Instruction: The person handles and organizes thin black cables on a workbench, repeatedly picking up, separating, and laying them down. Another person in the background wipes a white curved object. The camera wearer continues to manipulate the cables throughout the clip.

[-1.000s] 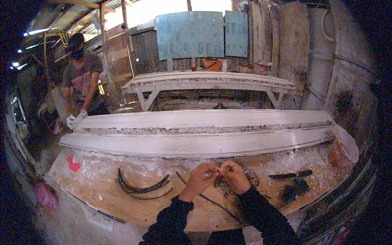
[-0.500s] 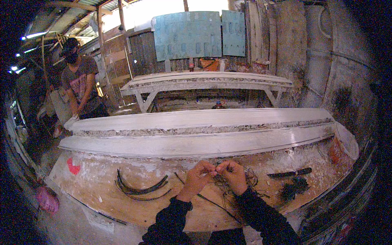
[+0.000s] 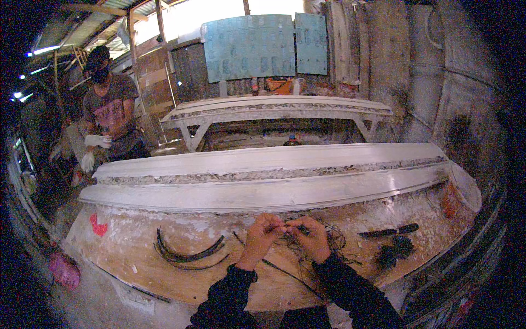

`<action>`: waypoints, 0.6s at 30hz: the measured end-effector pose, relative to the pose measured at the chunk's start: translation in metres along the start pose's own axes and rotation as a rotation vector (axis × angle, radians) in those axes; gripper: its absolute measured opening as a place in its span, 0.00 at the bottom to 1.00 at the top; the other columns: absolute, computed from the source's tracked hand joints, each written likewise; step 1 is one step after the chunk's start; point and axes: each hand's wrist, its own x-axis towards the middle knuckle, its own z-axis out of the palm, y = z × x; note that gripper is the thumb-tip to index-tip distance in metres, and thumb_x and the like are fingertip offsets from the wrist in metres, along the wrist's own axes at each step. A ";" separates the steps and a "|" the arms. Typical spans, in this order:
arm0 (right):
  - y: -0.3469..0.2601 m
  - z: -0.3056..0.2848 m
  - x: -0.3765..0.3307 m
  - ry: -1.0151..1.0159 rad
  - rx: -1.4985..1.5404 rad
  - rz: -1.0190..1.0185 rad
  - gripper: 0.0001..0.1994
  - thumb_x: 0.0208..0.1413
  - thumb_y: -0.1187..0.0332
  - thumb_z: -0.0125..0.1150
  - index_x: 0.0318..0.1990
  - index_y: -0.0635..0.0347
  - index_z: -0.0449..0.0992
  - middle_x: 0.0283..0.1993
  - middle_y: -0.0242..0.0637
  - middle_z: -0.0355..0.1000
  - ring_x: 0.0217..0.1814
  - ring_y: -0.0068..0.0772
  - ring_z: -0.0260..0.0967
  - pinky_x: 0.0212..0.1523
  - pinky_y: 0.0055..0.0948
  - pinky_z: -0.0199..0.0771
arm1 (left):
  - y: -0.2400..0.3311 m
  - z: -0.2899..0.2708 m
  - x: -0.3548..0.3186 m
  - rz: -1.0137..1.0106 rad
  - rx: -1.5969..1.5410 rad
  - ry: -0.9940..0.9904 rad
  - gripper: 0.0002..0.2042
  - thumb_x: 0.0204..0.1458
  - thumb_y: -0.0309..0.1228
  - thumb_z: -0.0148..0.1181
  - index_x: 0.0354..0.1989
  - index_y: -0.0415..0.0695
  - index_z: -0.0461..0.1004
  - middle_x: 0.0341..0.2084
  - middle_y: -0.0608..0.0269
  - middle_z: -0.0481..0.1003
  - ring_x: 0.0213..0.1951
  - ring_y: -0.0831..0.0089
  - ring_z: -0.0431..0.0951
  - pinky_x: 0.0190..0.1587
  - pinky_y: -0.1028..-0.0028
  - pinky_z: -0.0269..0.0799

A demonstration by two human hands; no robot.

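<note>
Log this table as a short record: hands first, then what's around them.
Left hand: fingertips pinched, close to the right's
Right hand: fingertips pinched, beside tangled thin dark strands
Held: too small to tell
Left: curved thin black strips
Right: dark straight knife, dark bristly bundle
Beyond: long white boards, rough strip between
Surface: white-smeared brown wooden tabletop

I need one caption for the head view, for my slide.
Left hand and right hand close together over a table, between curved strips and a knife.
</note>
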 end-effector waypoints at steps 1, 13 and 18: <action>0.002 0.001 0.000 0.010 0.018 0.004 0.04 0.42 0.74 0.61 0.28 0.60 0.75 0.30 0.33 0.72 0.34 0.27 0.68 0.37 0.25 0.65 | 0.001 0.002 -0.001 0.016 -0.002 0.007 0.09 0.44 0.23 0.59 0.32 0.42 0.67 0.27 0.66 0.71 0.33 0.78 0.71 0.38 0.79 0.68; 0.003 0.003 -0.003 0.008 -0.182 -0.064 0.04 0.43 0.76 0.58 0.28 0.60 0.72 0.25 0.35 0.67 0.27 0.29 0.66 0.29 0.25 0.65 | 0.000 0.008 -0.001 0.260 0.367 0.054 0.10 0.41 0.23 0.58 0.33 0.40 0.69 0.29 0.62 0.72 0.32 0.75 0.74 0.37 0.76 0.71; 0.003 0.005 -0.005 0.007 -0.163 -0.075 0.03 0.45 0.74 0.56 0.28 0.61 0.70 0.25 0.34 0.66 0.26 0.27 0.65 0.27 0.24 0.64 | 0.002 0.006 -0.003 0.316 0.458 0.069 0.12 0.40 0.22 0.57 0.36 0.40 0.68 0.29 0.61 0.72 0.32 0.74 0.74 0.38 0.75 0.71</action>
